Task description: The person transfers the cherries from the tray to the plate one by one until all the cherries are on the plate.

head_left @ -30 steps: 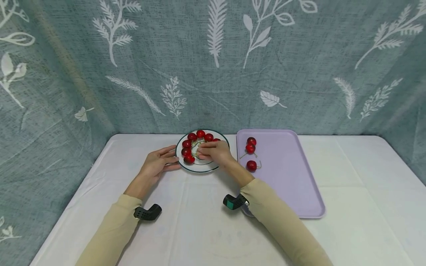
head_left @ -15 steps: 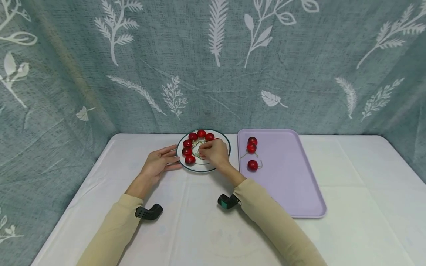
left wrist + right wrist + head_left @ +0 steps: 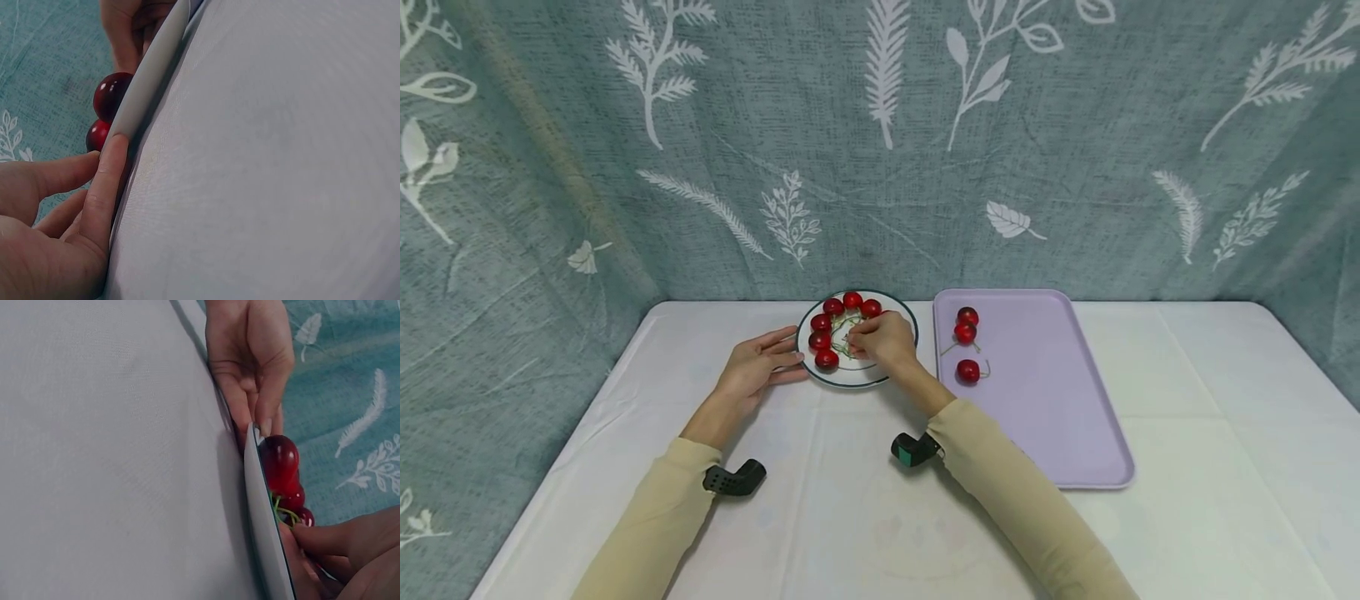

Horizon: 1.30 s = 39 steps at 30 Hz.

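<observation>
A white plate [image 3: 857,377] with a dark rim carries several red cherries [image 3: 827,360] along its left and far side, green stems [image 3: 842,348] pointing inward. My left hand [image 3: 752,367] holds the plate's left rim; in the right wrist view its thumb lies at the rim edge with the fingers outside. My right hand [image 3: 883,343] reaches over the plate's right half, thumb and fingers curled together low at the middle. In the right wrist view its fingertips [image 3: 300,532] pinch at the green stems beside the cherries. The hand partly hides a cherry [image 3: 886,315] at the right.
Right of the plate lies a light purple tray [image 3: 1045,383] with three stemmed cherries [image 3: 967,371] near its left side. The right forearm crosses the tray's near-left corner. A patterned green curtain [image 3: 880,200] hangs behind the white-covered table [image 3: 820,517].
The right fingers, straighter and reaching farther left a second ago, have drawn back a little and curled in at the plate's middle. The left hand stays at the rim.
</observation>
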Each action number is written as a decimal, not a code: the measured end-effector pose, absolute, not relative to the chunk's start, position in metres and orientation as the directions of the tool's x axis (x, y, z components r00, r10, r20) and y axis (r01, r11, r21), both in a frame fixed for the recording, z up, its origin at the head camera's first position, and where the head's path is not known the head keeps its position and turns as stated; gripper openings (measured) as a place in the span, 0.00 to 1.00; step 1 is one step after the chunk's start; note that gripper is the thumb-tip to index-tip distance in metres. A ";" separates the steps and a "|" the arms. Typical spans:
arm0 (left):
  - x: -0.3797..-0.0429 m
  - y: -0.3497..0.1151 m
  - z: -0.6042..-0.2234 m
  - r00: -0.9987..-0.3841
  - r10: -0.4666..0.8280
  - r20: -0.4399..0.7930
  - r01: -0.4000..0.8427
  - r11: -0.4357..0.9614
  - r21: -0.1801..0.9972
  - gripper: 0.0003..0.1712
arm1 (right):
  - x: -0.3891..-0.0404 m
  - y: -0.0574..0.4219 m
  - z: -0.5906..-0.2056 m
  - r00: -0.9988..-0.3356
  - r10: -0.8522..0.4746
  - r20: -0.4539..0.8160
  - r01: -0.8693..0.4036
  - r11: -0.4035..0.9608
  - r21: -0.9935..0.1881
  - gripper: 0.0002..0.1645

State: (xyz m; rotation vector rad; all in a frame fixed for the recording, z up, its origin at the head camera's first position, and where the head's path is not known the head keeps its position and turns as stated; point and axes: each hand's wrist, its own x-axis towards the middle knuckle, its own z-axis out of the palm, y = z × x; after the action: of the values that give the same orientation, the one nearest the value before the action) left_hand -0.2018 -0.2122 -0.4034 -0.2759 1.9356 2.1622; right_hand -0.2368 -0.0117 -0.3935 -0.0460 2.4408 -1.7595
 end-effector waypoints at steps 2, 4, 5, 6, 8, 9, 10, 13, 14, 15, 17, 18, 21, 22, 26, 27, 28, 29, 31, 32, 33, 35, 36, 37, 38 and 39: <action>-0.201 -0.212 -0.403 -0.957 0.038 -0.286 -0.289 -0.101 0.952 0.36 | -0.236 -0.011 -0.393 -0.991 -0.109 -0.083 0.044 0.326 -0.944 0.06; -0.201 -0.212 -0.403 -0.958 0.035 -0.284 -0.286 -0.096 0.953 0.36 | -0.236 -0.009 -0.391 -0.990 -0.116 -0.082 0.040 0.325 -0.945 0.07; -0.201 -0.211 -0.402 -0.959 0.035 -0.282 -0.284 -0.096 0.954 0.36 | -0.235 -0.008 -0.390 -0.990 -0.117 -0.078 0.035 0.328 -0.944 0.07; -0.201 -0.211 -0.402 -0.959 0.034 -0.281 -0.283 -0.095 0.955 0.36 | -0.235 -0.007 -0.389 -0.990 -0.120 -0.072 0.029 0.331 -0.943 0.07; -0.201 -0.211 -0.402 -0.960 0.033 -0.279 -0.281 -0.096 0.955 0.36 | -0.233 -0.004 -0.386 -0.991 -0.122 -0.056 0.009 0.354 -0.935 0.07; -0.201 -0.211 -0.402 -0.959 0.033 -0.281 -0.282 -0.098 0.954 0.36 | -0.232 -0.002 -0.384 -0.991 -0.122 -0.047 -0.001 0.366 -0.931 0.07; -0.201 -0.211 -0.403 -0.959 0.033 -0.283 -0.285 -0.098 0.954 0.36 | -0.232 0.000 -0.382 -0.992 -0.123 -0.036 -0.013 0.372 -0.928 0.07; -0.201 -0.211 -0.402 -0.957 0.030 -0.290 -0.291 -0.099 0.952 0.36 | -0.230 0.006 -0.375 -0.991 -0.131 -0.007 -0.045 0.384 -0.922 0.07; -0.201 -0.211 -0.402 -0.956 0.028 -0.291 -0.293 -0.097 0.951 0.36 | -0.230 0.009 -0.373 -0.991 -0.136 -0.002 -0.049 0.375 -0.926 0.07; -0.201 -0.211 -0.402 -0.955 0.025 -0.295 -0.296 -0.095 0.950 0.36 | -0.230 0.011 -0.371 -0.990 -0.141 -0.001 -0.052 0.366 -0.929 0.07; -0.201 -0.211 -0.401 -0.954 0.019 -0.300 -0.300 -0.089 0.950 0.36 | -0.229 0.016 -0.367 -0.988 -0.152 -0.002 -0.051 0.348 -0.936 0.08; -0.201 -0.211 -0.401 -0.953 0.016 -0.301 -0.301 -0.088 0.949 0.36 | -0.229 0.018 -0.365 -0.988 -0.156 -0.005 -0.049 0.338 -0.940 0.09; -0.201 -0.210 -0.401 -0.954 0.013 -0.301 -0.301 -0.082 0.950 0.36 | -0.228 0.027 -0.360 -0.984 -0.178 -0.009 -0.049 0.318 -0.947 0.10; -0.201 -0.210 -0.401 -0.953 0.015 -0.302 -0.302 -0.083 0.950 0.36 | -0.228 0.031 -0.359 -0.982 -0.187 -0.006 -0.054 0.318 -0.947 0.10; -0.201 -0.209 -0.401 -0.952 0.019 -0.304 -0.305 -0.087 0.948 0.36 | -0.226 0.052 -0.352 -0.972 -0.233 -0.006 -0.073 0.328 -0.942 0.12; -0.201 -0.208 -0.401 -0.952 0.019 -0.305 -0.306 -0.087 0.948 0.36 | -0.226 0.057 -0.350 -0.970 -0.243 -0.008 -0.077 0.339 -0.938 0.12; -0.202 -0.208 -0.401 -0.952 0.018 -0.304 -0.305 -0.084 0.949 0.36 | -0.225 0.063 -0.348 -0.969 -0.248 -0.017 -0.072 0.346 -0.936 0.12; -0.202 -0.208 -0.401 -0.952 0.017 -0.304 -0.305 -0.080 0.949 0.37 | -0.226 0.070 -0.346 -0.967 -0.252 -0.027 -0.066 0.354 -0.933 0.12; -0.201 -0.209 -0.401 -0.952 0.012 -0.305 -0.305 -0.078 0.949 0.37 | -0.226 0.082 -0.343 -0.967 -0.248 -0.058 -0.041 0.376 -0.926 0.12; -0.201 -0.209 -0.401 -0.953 0.013 -0.304 -0.304 -0.078 0.950 0.37 | -0.226 0.089 -0.341 -0.968 -0.240 -0.074 -0.031 0.405 -0.914 0.13; -0.201 -0.210 -0.402 -0.953 0.015 -0.304 -0.304 -0.078 0.949 0.37 | -0.226 0.096 -0.341 -0.968 -0.233 -0.090 -0.019 0.428 -0.904 0.13; -0.202 -0.211 -0.402 -0.952 0.013 -0.307 -0.307 -0.080 0.948 0.37 | -0.228 0.111 -0.339 -0.967 -0.221 -0.130 0.013 0.465 -0.885 0.13; -0.202 -0.211 -0.403 -0.952 0.012 -0.306 -0.306 -0.081 0.949 0.37 | -0.228 0.118 -0.339 -0.965 -0.214 -0.152 0.031 0.484 -0.875 0.13; -0.202 -0.211 -0.403 -0.952 0.012 -0.305 -0.305 -0.079 0.949 0.37 | -0.229 0.125 -0.339 -0.963 -0.209 -0.170 0.044 0.500 -0.865 0.14; -0.202 -0.210 -0.404 -0.953 0.013 -0.304 -0.304 -0.079 0.949 0.37 | -0.230 0.133 -0.339 -0.961 -0.207 -0.183 0.052 0.513 -0.857 0.14; -0.202 -0.210 -0.403 -0.953 0.014 -0.303 -0.303 -0.077 0.950 0.37 | -0.232 0.140 -0.340 -0.959 -0.206 -0.194 0.061 0.520 -0.852 0.14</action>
State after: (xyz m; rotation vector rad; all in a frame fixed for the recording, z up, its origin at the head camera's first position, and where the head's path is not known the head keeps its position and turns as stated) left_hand -0.2023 -0.2099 -0.4034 -0.3169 1.9718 2.1343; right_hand -0.2317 0.1396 -0.3404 -0.1219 2.4931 -1.4124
